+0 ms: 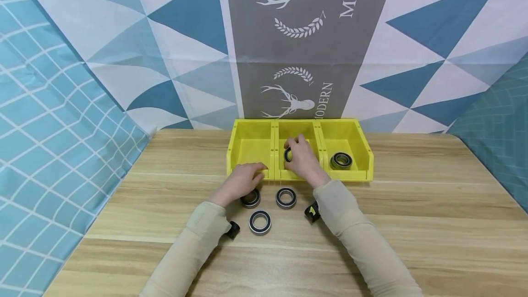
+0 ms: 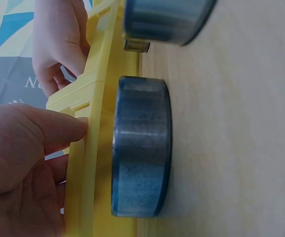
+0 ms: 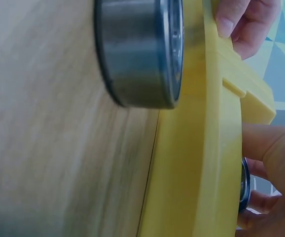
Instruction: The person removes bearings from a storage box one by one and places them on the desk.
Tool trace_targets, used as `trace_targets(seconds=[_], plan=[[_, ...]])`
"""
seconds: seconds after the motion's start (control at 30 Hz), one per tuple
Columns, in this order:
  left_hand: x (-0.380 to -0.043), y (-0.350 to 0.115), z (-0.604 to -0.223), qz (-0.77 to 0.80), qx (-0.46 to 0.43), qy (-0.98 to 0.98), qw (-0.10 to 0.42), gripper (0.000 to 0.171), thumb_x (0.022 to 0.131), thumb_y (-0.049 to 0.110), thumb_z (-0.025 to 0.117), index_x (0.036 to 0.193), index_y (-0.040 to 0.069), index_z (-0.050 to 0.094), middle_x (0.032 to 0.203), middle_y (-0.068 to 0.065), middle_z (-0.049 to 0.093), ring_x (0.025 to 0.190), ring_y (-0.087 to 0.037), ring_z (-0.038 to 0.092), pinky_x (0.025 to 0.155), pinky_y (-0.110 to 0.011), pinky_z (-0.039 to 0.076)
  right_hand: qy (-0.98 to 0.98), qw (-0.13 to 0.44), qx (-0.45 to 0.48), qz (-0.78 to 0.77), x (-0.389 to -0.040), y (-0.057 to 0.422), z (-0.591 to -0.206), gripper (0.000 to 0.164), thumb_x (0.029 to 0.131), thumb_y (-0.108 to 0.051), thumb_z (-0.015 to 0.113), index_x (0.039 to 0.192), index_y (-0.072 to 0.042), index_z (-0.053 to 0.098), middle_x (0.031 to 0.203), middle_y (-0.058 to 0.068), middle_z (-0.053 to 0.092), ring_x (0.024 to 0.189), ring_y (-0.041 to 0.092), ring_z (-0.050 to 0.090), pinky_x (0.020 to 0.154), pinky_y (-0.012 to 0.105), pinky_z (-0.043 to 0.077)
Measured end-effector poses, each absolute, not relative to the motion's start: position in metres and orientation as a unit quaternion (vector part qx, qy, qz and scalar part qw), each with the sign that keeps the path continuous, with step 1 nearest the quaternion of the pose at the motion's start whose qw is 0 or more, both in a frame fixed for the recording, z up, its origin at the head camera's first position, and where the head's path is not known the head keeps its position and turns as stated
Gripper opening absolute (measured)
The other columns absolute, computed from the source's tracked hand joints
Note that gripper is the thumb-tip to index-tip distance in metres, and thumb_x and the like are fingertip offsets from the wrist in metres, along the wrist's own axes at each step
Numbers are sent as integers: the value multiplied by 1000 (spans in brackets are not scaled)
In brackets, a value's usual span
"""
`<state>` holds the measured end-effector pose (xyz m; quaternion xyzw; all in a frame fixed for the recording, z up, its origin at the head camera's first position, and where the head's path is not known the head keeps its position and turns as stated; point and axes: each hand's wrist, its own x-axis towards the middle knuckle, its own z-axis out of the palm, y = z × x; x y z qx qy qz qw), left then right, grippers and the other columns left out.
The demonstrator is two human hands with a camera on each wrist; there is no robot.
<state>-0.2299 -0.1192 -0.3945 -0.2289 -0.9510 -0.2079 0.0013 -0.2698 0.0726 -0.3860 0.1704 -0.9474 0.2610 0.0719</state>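
My right hand (image 1: 303, 158) reaches into the middle yellow bin (image 1: 294, 175) and grips a ball bearing (image 1: 285, 155) with thumb and fingers. That bearing stands tilted just behind the bin's front wall; the right wrist view shows only its dark edge (image 3: 244, 185). At the left yellow bin (image 1: 231, 155), my left hand (image 1: 240, 180) pinches the front lip, thumb outside and fingers behind the wall. On the table before the bins lie three more bearings: one (image 1: 250, 205) partly under the left hand, one (image 1: 286, 206) before the middle bin, one (image 1: 260, 231) nearer me.
Another bearing (image 1: 341, 165) lies in the right yellow bin (image 1: 365, 155). The three bins stand side by side at the back of the wooden table (image 1: 433, 223), close to a patterned backdrop (image 1: 272, 45). Black wrist devices (image 1: 312, 212) sit under both wrists.
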Motion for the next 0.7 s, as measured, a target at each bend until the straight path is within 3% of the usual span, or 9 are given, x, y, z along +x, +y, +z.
trace_targets(seconds=[0.7], plan=[[-228,-118,-395,-204,-227,-952,9,22,92,17,53,110,11,62,105,-5,66,94,-20,62,85,-37,47,-920,136,217,297,-252,83,-382,37,66,-1,68,101,-5,58,102,9,42,88,23,46,76,34,44]])
